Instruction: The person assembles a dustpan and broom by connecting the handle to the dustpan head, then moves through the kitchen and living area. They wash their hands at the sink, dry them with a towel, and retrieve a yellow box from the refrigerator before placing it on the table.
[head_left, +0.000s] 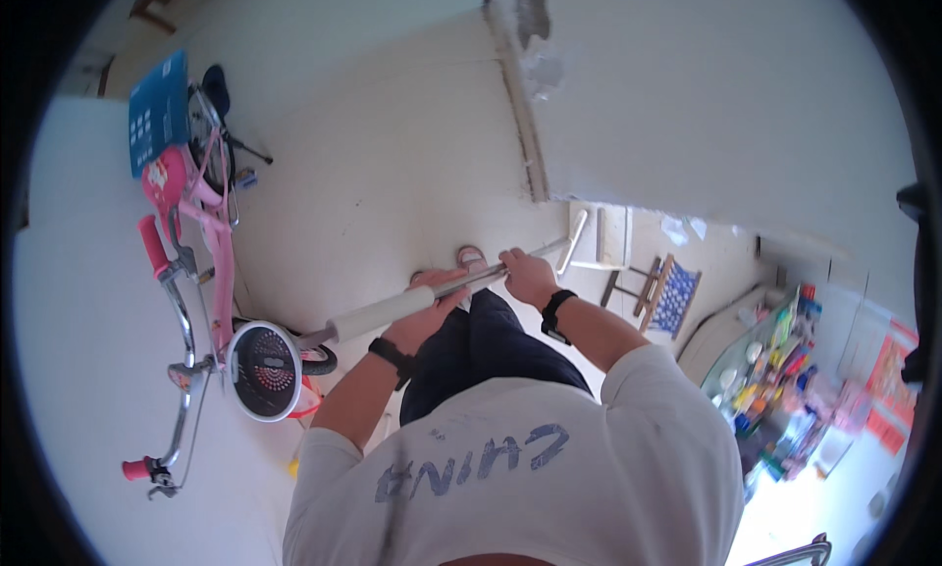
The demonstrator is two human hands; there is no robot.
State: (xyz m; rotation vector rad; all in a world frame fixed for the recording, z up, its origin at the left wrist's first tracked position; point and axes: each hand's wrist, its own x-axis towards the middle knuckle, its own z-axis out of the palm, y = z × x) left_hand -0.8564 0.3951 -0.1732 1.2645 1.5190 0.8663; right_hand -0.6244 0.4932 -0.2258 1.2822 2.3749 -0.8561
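Observation:
Both my hands are closed around a long pole [383, 311] that slants across in front of my legs. It has a thick white sleeve on its left part and a thin metal shaft on its right. My left hand [428, 318] grips it where the sleeve meets the shaft. Farther right along the thin shaft, my right hand [530, 277] is wrapped round it. Beyond that hand, the shaft runs up to a narrow white bar [573, 242]; whether the two are joined I cannot tell. The pole's left end lies close to a round white basket with dark holes [267, 372].
A pink child's bicycle [218, 237] stands at the left, with a blue box [159, 115] at its rear. A wall [706, 105] juts in at upper right. Near it are a folding stool with blue patterned cloth [672, 293] and a cluttered table [785, 389]. Pale floor [373, 154] lies ahead.

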